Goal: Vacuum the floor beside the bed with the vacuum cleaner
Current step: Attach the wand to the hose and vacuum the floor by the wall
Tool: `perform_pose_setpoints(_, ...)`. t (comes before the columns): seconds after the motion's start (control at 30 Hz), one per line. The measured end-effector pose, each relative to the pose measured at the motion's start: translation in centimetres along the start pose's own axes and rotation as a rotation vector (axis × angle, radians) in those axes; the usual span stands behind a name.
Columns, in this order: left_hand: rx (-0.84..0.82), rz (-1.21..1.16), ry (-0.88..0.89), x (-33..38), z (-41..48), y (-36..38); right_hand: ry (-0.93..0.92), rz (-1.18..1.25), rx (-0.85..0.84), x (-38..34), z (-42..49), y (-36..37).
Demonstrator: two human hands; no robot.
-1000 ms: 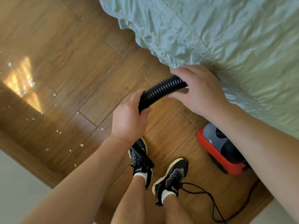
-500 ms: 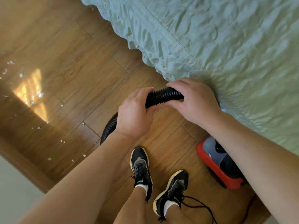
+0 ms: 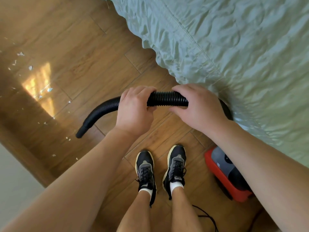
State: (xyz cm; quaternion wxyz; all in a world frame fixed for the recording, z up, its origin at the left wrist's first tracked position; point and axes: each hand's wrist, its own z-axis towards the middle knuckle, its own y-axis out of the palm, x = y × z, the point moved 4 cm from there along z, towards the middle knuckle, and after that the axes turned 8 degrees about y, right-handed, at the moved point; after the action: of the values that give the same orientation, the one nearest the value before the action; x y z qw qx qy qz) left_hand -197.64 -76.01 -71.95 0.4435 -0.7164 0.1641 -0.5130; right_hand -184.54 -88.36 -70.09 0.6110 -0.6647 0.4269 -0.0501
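Hands side by side at centre, both grasping a black ribbed plastic vacuum hose (image 3: 167,98). The left hand (image 3: 133,111) wraps its fingers over the hose. The right hand (image 3: 199,108), just beside it, curls over the same stretch with the thumb underneath. From the left hand the hose arcs down and left, and its tip (image 3: 80,133) hangs close to the brown wooden floor (image 3: 83,47). A red and grey vacuum cleaner body (image 3: 224,171) sits under the right forearm, beside the rumpled pale green bedspread (image 3: 234,47). Small white scraps (image 3: 20,54) dot the floor further left.
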Motion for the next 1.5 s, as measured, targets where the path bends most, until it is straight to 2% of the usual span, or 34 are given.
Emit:
perform_pose_setpoints(0.2, 0.039, -0.030, -0.038, -0.1, -0.7, 0.0, -0.058, 0.006, -0.076, -1.5, 1.1, 1.0)
perform_pose_setpoints(0.43, 0.152, -0.060, -0.259, -1.8, -1.6, -0.5, -0.052, 0.034, -0.046, -1.9, 1.0, 1.8)
perform_pose_setpoints(0.6, 0.136, -0.024, -0.469, -3.0, -2.7, -1.0, -0.042, 0.049, -0.021, -2.3, 0.3, 2.3)
perform_pose_setpoints(0.73, 0.166, -0.118, -0.621, -3.2, -3.4, -1.6, -0.027, 0.079, 0.000, -2.3, 0.1, 2.5)
perform_pose_setpoints(0.87, 0.153, -0.338, -0.802, -2.9, -3.8, -1.4, -0.020, 0.109, 0.014, -2.6, -0.1, 2.6)
perform_pose_setpoints(1.0, 0.175, -0.499, -0.864, -2.0, -3.4, -1.1, -0.022, 0.137, 0.023, -2.7, -1.0, 2.7)
perform_pose_setpoints(1.27, 0.373, -0.666, -0.994, -2.9, -3.3, -0.7, -0.014, 0.218, 0.018, -3.5, -3.8, 3.2)
perform_pose_setpoints(1.5, 0.421, -0.649, -0.918, -3.4, -3.8, -1.2, 0.052, 0.249, -0.038, -3.7, -5.0, 4.4)
